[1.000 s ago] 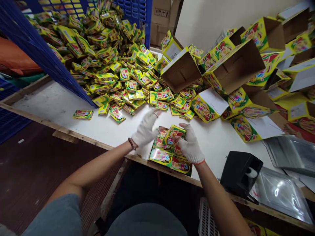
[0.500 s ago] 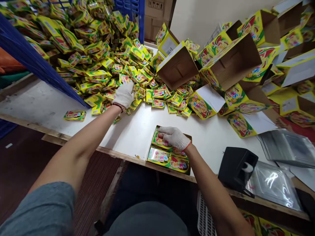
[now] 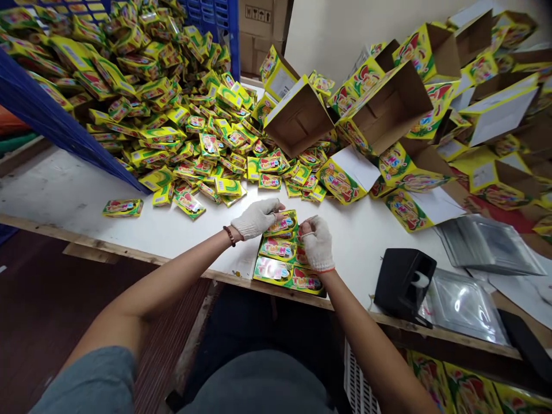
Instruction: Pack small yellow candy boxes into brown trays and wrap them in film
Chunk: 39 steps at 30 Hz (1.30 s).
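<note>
- My left hand (image 3: pixel 256 218) is clamped on one end of a pack (image 3: pixel 282 223), above the tray (image 3: pixel 324 292); end grip probably keeps the rest free to seat;
- my right hand (image 3: pixel 318 242) curls at the tray's far right, maybe steadying; can't tell if it's closed on anything;
- it hides right-column packs; loose pile (image 3: pixel 207 144) beyond my left hand runs out of frame

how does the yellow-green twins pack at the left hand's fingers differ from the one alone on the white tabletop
The handled yellow-green pack is right by the packed rows; the lone yellow-green pack lies on the white tabletop. The white-gloved left hand touches the handled pack; no hand touches the lone pack. Both bear Twins lettering.
</note>
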Tool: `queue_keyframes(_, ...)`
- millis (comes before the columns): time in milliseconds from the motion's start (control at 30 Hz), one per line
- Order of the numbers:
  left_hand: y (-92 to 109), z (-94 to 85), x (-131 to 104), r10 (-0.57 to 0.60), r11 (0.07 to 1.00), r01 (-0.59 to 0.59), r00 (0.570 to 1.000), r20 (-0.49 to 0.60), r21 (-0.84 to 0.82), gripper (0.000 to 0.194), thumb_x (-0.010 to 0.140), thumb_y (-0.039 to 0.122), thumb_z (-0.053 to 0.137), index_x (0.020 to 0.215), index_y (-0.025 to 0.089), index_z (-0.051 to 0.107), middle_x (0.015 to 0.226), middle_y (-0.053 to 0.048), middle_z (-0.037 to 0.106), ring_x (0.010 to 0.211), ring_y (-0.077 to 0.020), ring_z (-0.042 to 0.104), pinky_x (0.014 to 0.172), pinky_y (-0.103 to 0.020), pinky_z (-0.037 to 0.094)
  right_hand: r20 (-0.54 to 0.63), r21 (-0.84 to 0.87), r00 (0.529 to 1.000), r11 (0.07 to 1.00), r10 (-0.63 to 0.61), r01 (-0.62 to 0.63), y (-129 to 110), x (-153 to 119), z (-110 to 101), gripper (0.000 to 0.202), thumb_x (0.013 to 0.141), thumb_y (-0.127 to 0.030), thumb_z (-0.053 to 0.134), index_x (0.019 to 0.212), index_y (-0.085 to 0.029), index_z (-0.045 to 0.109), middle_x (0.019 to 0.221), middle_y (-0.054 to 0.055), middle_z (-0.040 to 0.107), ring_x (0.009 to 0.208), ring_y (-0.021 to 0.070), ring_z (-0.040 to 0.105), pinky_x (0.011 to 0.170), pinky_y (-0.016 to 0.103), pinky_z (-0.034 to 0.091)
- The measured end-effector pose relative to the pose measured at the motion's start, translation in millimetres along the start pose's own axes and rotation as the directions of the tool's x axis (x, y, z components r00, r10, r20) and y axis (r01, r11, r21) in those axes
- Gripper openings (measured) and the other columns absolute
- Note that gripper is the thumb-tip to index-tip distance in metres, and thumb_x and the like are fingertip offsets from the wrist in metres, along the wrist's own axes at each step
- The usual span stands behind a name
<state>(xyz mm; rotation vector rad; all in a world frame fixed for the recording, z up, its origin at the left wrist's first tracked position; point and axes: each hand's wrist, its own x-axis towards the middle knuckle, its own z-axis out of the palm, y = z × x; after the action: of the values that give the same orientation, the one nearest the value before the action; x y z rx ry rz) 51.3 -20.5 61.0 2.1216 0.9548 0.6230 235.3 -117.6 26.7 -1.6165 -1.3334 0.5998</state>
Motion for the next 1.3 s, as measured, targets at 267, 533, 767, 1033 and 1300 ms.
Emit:
queue_keyframes(267, -13.8, 32.7, -12.3, 0.146, 0.952, -0.112, 0.984, -0.1, 0.286, 0.02, 0.089, 0.023, 0.057, 0.094, 0.019, 0.075, 0.119, -0.011, 0.069, 0.117, -0.0262, 0.062, 0.103, -0.046, 0.051, 0.184, -0.164, 0.938, 0.932, -0.293, 0.324, -1.4, 1.9, 7.1, 0.022, 0.09, -0.024, 0.05, 0.105, -0.02, 0.066, 0.112, 0.013, 0.062, 0.116, 0.0262, 0.057, 0.105, 0.042, 0.046)
queue_keyframes(533, -29.8, 58.4, -34.8, 0.08, 0.99, -0.045, 0.962, -0.261, 0.137, 0.042, 0.096, 0.027, 0.051, 0.134, 0.012, 0.058, 0.142, -0.016, 0.059, 0.134, -0.0234, 0.055, 0.115, -0.044, 0.045, -0.05, -0.135, 0.968, 0.962, -0.247, 0.238, 9.4, -0.8, 11.0, 0.019, 0.09, -0.027, 0.054, 0.102, -0.019, 0.066, 0.108, 0.012, 0.065, 0.11, 0.0252, 0.061, 0.101, 0.044, 0.05)
queue_keyframes(767, -28.1, 42.3, -30.3, 0.146, 0.965, -0.108, 0.979, -0.145, 0.238, 0.033, 0.096, 0.024, 0.048, 0.123, 0.016, 0.066, 0.135, -0.013, 0.065, 0.129, -0.0235, 0.059, 0.112, -0.046, 0.048, 0.18, -0.143, 0.946, 0.944, -0.271, 0.298, 10.3, -5.5, 10.6, 0.032, 0.093, -0.023, 0.044, 0.114, -0.021, 0.069, 0.116, 0.013, 0.068, 0.118, 0.026, 0.06, 0.108, 0.047, 0.048)
queue_keyframes(1033, -33.9, 54.3, -58.4, 0.146, 0.969, -0.107, 0.976, -0.165, 0.221, 0.047, 0.1, 0.028, 0.038, 0.142, 0.011, 0.05, 0.148, -0.019, 0.053, 0.14, -0.0252, 0.049, 0.117, -0.048, 0.043, 0.448, -0.259, 0.848, 0.867, -0.282, 0.426, -3.6, -16.1, 0.8, 0.047, 0.096, -0.027, 0.042, 0.139, -0.014, 0.055, 0.144, 0.019, 0.055, 0.146, 0.0337, 0.036, 0.119, 0.063, 0.027)
queue_keyframes(1300, -90.2, -13.1, -27.5, -0.029, 0.883, 0.258, 0.864, -0.502, 0.393, 0.047, 0.094, 0.035, 0.052, 0.138, 0.018, 0.054, 0.148, -0.014, 0.051, 0.152, -0.0321, 0.025, 0.123, -0.061, 0.021, 0.398, -0.438, 0.906, 0.838, -0.145, 0.327, -24.5, -41.6, 38.5, 0.065, 0.09, -0.042, 0.06, 0.147, -0.015, 0.049, 0.16, 0.023, 0.033, 0.152, 0.0458, 0.013, 0.116, 0.071, 0.02)
